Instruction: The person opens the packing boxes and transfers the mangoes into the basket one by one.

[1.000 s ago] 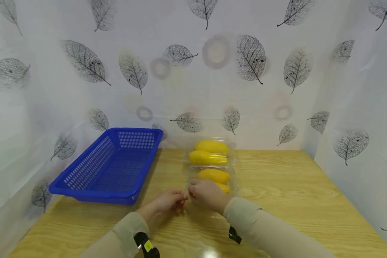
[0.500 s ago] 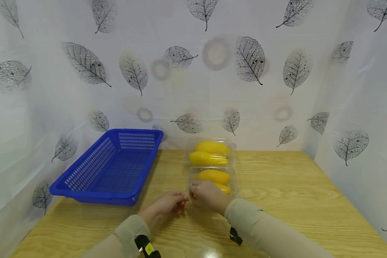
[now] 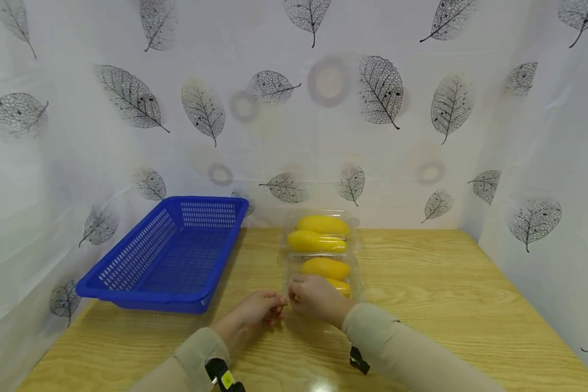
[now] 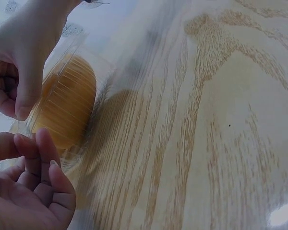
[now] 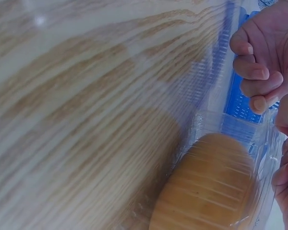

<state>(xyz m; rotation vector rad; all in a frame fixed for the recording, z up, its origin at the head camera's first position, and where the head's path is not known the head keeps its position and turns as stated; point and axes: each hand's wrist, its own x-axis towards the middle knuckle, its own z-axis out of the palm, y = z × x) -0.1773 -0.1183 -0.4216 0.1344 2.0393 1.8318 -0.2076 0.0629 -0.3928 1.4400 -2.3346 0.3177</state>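
Observation:
A clear plastic clamshell box (image 3: 293, 262) with two yellow mangoes (image 3: 325, 268) inside stands in front of me in the head view. At its near left corner, my left hand (image 3: 257, 308) pinches the edge between thumb and forefinger. My right hand (image 3: 319, 298) lies over the front of the box, fingers curled and thumb against the same rim, partly covering the nearer mango. In the left wrist view, the thumb of the right hand (image 4: 19, 67) and the fingertips of the left hand (image 4: 33, 187) meet close together at the rim. The right wrist view shows the ridged plastic over a mango (image 5: 206, 187).
Right behind stands a second clear box (image 3: 289, 224) holding two yellow mangoes (image 3: 322, 224). A blue plastic basket (image 3: 220, 261) sits on the left of the wooden table (image 3: 436, 288). A white curtain with leaf prints (image 3: 318, 141) encloses the table's back and sides.
Almost nothing differs. Both hands stay at the near left corner of the box, with only a very slight shift of the fingers.

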